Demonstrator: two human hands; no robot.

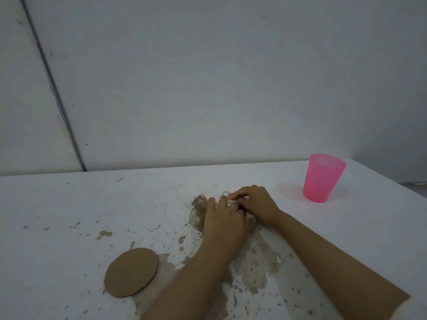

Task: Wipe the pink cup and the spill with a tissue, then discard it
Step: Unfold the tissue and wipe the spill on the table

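Observation:
The translucent pink cup (322, 177) stands upright at the back right of the white table (57, 204). A brown spill (198, 211) spreads over the table's middle and down toward the front. Both hands press together on the spill's far end. My left hand (223, 224) lies flat, fingers forward. My right hand (253, 203) curls beside it, and a white tissue (232, 197) shows as small bits between and under the fingers. Most of the tissue is hidden by the hands.
A round brown cardboard coaster (131, 272) lies at the front left, its edge touching a wet brown patch (258, 262). Small brown splashes dot the surface. A grey wall (208, 77) rises right behind the table. The table's right edge runs just past the cup.

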